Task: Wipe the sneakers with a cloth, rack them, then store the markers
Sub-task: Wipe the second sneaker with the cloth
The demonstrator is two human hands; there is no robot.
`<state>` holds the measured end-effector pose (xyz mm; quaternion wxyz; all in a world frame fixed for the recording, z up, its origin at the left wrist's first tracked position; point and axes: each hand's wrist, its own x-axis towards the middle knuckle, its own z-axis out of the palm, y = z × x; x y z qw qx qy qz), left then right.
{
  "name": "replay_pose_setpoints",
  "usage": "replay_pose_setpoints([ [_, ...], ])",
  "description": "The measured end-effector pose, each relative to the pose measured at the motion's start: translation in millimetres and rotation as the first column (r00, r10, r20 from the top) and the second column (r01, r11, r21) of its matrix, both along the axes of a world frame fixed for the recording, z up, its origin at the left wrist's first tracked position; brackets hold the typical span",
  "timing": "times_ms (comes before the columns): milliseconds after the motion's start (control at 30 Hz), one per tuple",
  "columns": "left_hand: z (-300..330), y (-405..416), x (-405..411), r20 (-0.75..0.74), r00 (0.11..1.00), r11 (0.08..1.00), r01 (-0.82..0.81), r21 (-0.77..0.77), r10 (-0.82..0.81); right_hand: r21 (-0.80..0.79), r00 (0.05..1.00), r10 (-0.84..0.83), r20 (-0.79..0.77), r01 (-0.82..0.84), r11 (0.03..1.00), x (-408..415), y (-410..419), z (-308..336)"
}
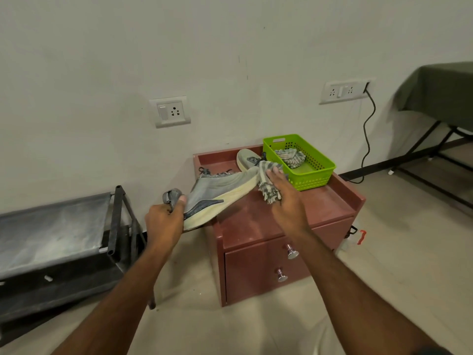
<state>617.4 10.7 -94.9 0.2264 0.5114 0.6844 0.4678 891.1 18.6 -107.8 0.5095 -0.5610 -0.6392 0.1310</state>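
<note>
The wiping step is in hand. A sneaker (217,196) is gripped at its heel by the left hand (163,221), held over the cabinet (302,208). A cloth (267,185) is pinched by the right hand (284,193) at the toe. Next, the rest should be rubbed.

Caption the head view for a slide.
Left hand holds a sneaker by the heel over the cabinet while the right hand wipes its toe with a cloth.
</note>
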Motion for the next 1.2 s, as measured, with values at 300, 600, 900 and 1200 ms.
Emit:
replay_pose_setpoints([
  [300,1.2,0.8,-1.3,-0.009,0.999,0.999,0.039,-0.001,-0.039,-0.113,0.937,0.282,0.208,-0.263,0.958,-48.9,-13.4,-6.4],
  [600,-7.3,-1.7,-13.8,0.089,0.996,0.999,-0.007,-0.04,0.011,-0.115,0.801,0.217,-0.558,-0.334,0.936,-45.7,-25.3,23.0],
  [900,-5.8,-0.7,-5.0,0.04,0.999,1.0,-0.009,-0.014,0.01,-0.202,0.96,0.266,0.084,-0.245,0.948,-53.1,-22.5,2.9],
  [1200,2.6,-5.3,-4.6,-0.145,0.986,0.989,0.095,0.11,-0.079,-0.126,0.777,0.151,-0.612,-0.284,0.95,-45.9,-30.3,26.9],
])
